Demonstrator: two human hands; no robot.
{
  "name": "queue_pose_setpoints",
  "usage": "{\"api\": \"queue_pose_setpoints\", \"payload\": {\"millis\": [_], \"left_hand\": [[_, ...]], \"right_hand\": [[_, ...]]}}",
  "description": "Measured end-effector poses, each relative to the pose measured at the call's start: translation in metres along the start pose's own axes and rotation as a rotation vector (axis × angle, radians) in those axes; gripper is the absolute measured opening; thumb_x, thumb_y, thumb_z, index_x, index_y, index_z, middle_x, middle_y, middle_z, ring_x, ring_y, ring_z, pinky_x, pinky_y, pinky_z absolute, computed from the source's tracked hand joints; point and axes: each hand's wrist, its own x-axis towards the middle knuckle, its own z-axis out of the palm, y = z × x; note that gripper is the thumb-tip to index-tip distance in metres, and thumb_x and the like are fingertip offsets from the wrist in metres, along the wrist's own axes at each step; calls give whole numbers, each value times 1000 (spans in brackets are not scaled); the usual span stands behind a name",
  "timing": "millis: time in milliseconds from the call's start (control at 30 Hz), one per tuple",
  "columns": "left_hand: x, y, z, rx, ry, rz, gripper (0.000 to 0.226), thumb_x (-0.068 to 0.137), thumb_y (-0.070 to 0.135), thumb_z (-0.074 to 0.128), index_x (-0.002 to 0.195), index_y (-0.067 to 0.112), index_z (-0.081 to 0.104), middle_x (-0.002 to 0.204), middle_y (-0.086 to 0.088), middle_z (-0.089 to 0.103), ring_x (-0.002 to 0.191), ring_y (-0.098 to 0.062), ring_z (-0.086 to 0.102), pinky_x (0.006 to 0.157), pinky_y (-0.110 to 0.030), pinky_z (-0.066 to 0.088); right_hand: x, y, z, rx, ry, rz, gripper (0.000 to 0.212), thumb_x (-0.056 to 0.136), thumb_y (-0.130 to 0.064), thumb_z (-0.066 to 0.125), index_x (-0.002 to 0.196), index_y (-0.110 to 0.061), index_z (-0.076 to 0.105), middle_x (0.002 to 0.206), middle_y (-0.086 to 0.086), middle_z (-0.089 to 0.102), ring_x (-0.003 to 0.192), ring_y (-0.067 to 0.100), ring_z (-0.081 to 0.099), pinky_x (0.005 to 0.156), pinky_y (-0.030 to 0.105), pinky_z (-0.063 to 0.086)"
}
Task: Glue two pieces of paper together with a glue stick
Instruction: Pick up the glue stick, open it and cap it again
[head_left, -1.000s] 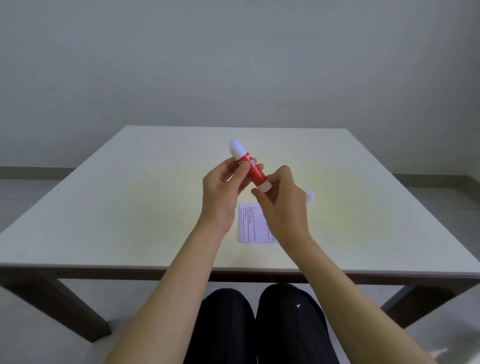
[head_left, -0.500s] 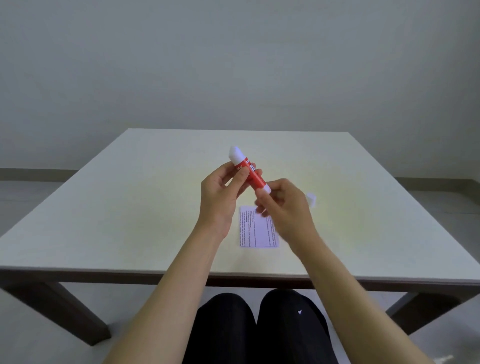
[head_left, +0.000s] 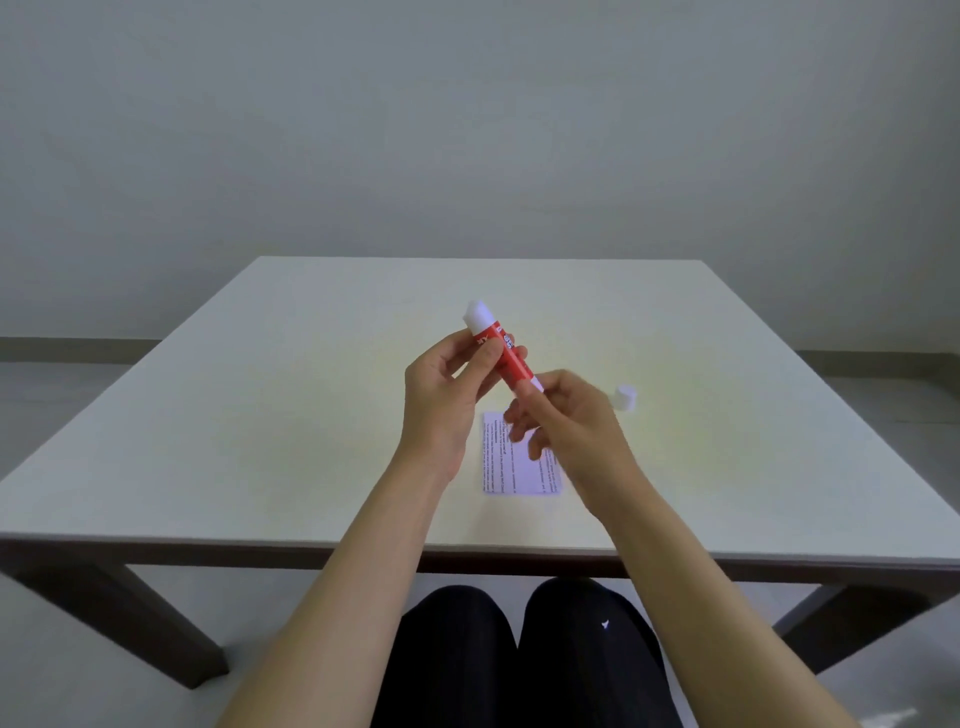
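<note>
The left hand (head_left: 447, 400) is closed around the red barrel of the glue stick (head_left: 503, 353), thumb across the front, holding it tilted above the table (head_left: 260, 415) with its white end up and away; the right hand (head_left: 576, 431) pinches the white base of the stick between thumb and fingertips, its other fingers loosely spread and slightly blurred. The step in hand looks like twisting the base to raise the glue; to do it well, the left hand should keep the barrel steady while the right turns only a little, since too much exposed glue may smear or snap. Below the hands, the printed paper (head_left: 519, 467) lies flat near the front edge; I can see only one sheet clearly, so a second piece may be under it or hidden. To the right, a small white cap (head_left: 625, 398) stands on the table, well apart from the paper. The barrel carries white lettering, partly covered by the thumb and too small to read; the paper's lines of text are likewise illegible.
</note>
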Motion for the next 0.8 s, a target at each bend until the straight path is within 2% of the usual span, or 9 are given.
{"api": "queue_pose_setpoints", "payload": {"millis": [133, 200, 267, 400, 467, 533, 600, 700, 800], "left_hand": [[0, -1, 7, 37, 117, -22, 11, 79, 15, 71, 89, 11, 68, 95, -16, 71, 87, -25, 72, 86, -34, 55], [0, -2, 11, 47, 187, -36, 14, 75, 19, 75, 85, 12, 67, 90, -13, 70, 78, -18, 72, 82, -29, 57], [1, -3, 13, 47, 242, -55, 17, 73, 23, 76, 82, 13, 66, 86, -8, 69, 74, -13, 71, 79, -26, 57], [-3, -8, 17, 53, 183, -86, 16, 74, 25, 75, 88, 19, 69, 91, -5, 73, 80, -13, 73, 82, -26, 56], [-4, -10, 17, 79, 161, -100, 17, 74, 22, 75, 91, 21, 71, 95, -7, 74, 86, -19, 72, 83, -29, 56], [-1, -8, 12, 89, 194, -91, 16, 75, 16, 74, 89, 22, 70, 95, -6, 74, 89, -20, 71, 85, -32, 54], [4, -4, 3, 160, 207, -47, 19, 75, 10, 73, 87, 24, 68, 90, -1, 72, 83, -14, 70, 82, -31, 55], [6, 3, -14, 396, 175, 56, 27, 75, 7, 70, 87, 30, 63, 84, 6, 69, 74, -10, 65, 59, -14, 50], [4, 4, -26, 624, 146, 126, 26, 76, 9, 70, 90, 29, 60, 85, 15, 65, 81, -6, 62, 62, -16, 50]], "right_hand": [[-2, 11, 12, -911, 494, -635, 21, 82, -11, 68, 81, -9, 46, 70, -1, 63, 62, 25, 58, 54, 33, 40], [0, 13, 10, -1104, 608, -854, 26, 79, -5, 69, 79, -9, 43, 66, 6, 63, 59, 29, 56, 56, 33, 35], [4, 12, 7, -1144, 671, -901, 25, 77, -2, 69, 78, -9, 45, 65, 6, 63, 59, 29, 56, 57, 33, 33], [2, 10, 8, -1058, 683, -807, 16, 74, -2, 71, 70, -2, 55, 66, 3, 64, 58, 29, 57, 62, 32, 31], [3, 11, 6, -1022, 583, -781, 21, 75, -11, 74, 75, -4, 55, 70, 2, 64, 61, 29, 58, 63, 32, 31], [4, 10, -3, -1007, 367, -685, 43, 75, -41, 71, 96, -6, 56, 90, 4, 66, 75, 27, 60, 68, 30, 33], [11, 9, -24, -1023, 212, -495, 72, 77, -64, 55, 128, -14, 49, 123, 8, 57, 102, 26, 57, 81, 32, 37], [28, 17, -66, -1326, 265, -151, 59, 94, -51, 37, 147, -26, 29, 149, 11, 33, 123, 35, 44, 94, 45, 38], [34, 32, -85, -1553, 150, 21, 47, 98, -33, 41, 145, -26, 34, 146, 9, 39, 121, 34, 44, 95, 42, 37]]}}
